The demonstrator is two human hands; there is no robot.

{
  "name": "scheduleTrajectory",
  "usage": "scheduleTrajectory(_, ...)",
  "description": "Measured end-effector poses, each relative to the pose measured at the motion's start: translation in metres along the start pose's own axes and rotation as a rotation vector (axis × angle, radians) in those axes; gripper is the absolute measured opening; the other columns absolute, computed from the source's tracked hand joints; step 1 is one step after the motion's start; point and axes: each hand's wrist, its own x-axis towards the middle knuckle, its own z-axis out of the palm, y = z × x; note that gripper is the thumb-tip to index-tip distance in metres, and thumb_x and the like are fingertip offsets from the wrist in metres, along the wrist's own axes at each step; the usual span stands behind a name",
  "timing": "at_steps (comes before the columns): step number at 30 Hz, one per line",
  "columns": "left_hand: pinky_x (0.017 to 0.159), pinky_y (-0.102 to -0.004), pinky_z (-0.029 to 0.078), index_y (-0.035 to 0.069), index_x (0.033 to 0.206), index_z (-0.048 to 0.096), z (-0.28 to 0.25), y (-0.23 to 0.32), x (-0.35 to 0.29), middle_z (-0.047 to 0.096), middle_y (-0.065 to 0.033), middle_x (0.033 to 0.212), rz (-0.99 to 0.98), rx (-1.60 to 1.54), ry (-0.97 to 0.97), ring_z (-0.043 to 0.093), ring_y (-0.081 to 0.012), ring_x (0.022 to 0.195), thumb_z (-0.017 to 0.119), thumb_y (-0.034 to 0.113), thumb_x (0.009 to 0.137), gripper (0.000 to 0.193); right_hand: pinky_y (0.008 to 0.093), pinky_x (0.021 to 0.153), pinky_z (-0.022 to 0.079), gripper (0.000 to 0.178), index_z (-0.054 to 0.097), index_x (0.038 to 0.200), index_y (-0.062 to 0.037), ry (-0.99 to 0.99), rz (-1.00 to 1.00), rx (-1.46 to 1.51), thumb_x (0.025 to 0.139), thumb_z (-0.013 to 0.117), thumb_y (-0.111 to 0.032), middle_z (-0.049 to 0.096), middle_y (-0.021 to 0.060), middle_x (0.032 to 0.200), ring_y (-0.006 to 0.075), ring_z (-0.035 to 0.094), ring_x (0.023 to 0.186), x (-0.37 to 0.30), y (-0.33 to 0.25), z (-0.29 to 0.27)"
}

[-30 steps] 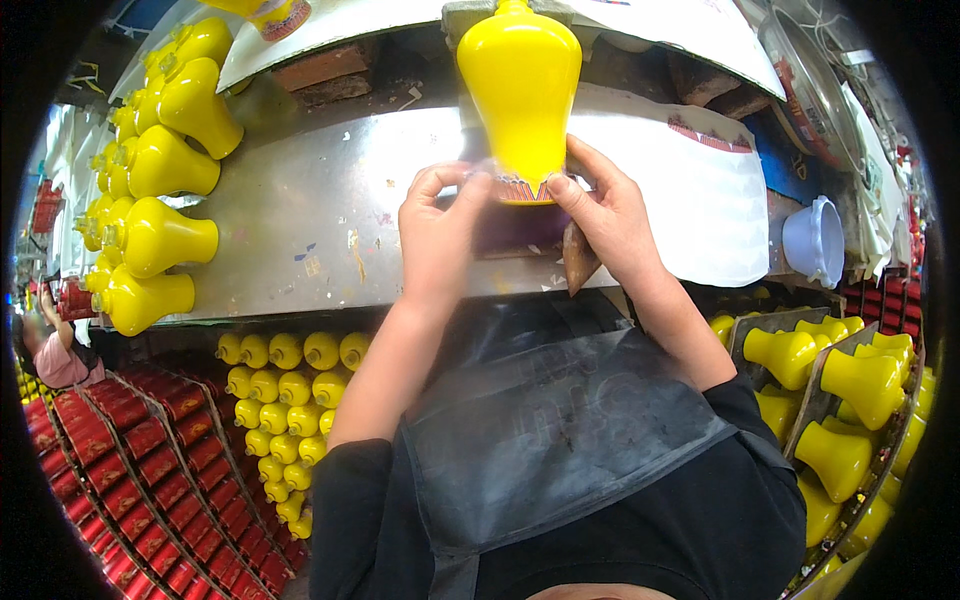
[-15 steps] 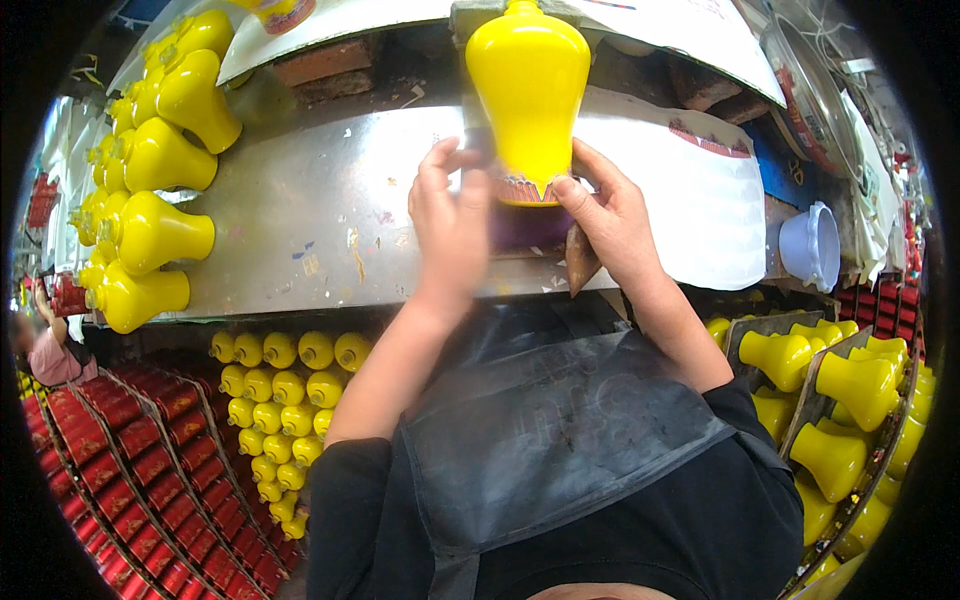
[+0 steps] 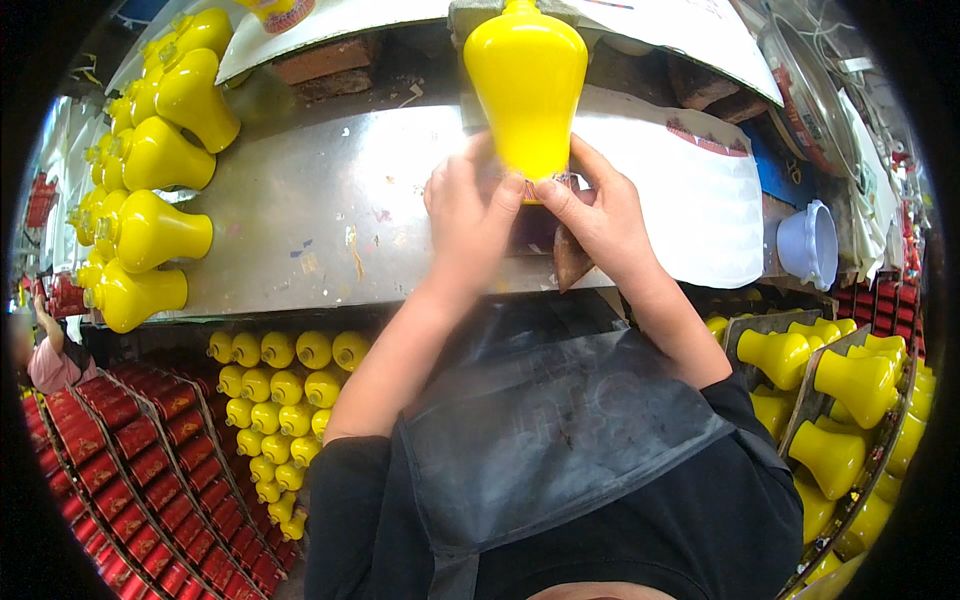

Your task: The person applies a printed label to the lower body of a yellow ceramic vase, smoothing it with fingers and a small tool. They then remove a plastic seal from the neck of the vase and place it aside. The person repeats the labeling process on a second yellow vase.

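In front of me a glossy yellow bottle (image 3: 525,90) lies with its narrow end away from me, on a block or stand, and its flared base toward me. A reddish patterned band (image 3: 530,190) runs round that base, mostly covered by my fingers. My left hand (image 3: 466,220) is closed on the base's left side, its thumb on the band, slightly blurred. On the other side my right hand (image 3: 612,215) grips the base, thumb on top near the left thumb and fingers curled behind. Under the right palm a brown pointed flat piece (image 3: 571,262) shows; I cannot tell whether it is held.
Several yellow bottles (image 3: 162,230) line the metal table's (image 3: 300,200) left side. A white sheet with patterned strips (image 3: 700,210) lies at the right, near a pale blue bucket (image 3: 808,245). Racks of yellow bottles (image 3: 855,385) and red boxes (image 3: 150,465) stand below. A person (image 3: 55,355) is at far left.
My left hand has come in to the right, and its thumb now presses on the band at the bottle's base. The right hand keeps its grip, its thumb slightly further left.
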Motion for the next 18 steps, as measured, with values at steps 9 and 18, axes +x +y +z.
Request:
scheduleTrajectory(9,0.117,-0.0504,0.028,0.002,0.144,0.05,0.003,-0.0048,0.0044,0.057,-0.0227,0.14,-0.069,-0.262,-0.014,0.048,-0.0392,0.133,0.062,0.043,0.099,0.062,0.0328,0.084,0.055,0.066,0.059,0.143,0.0004,0.016,0.038,0.093,0.092,0.076,-0.038,0.074,0.0173,0.11,0.0181,0.07,0.093,0.0041,-0.0018,-0.0027)
scheduleTrajectory(18,0.117,-0.0515,0.026,0.002,0.145,0.05,0.0024,-0.002,0.0045,0.057,-0.0233,0.139,-0.051,-0.152,-0.001,0.049,-0.0391,0.132,0.058,0.037,0.099,0.058,0.033,0.085,0.055,0.068,0.058,0.144,-0.0014,0.043,0.007,0.189,0.091,0.074,-0.04,0.073,0.018,0.11,0.0182,0.07,0.095,0.0036,0.0006,0.0003)
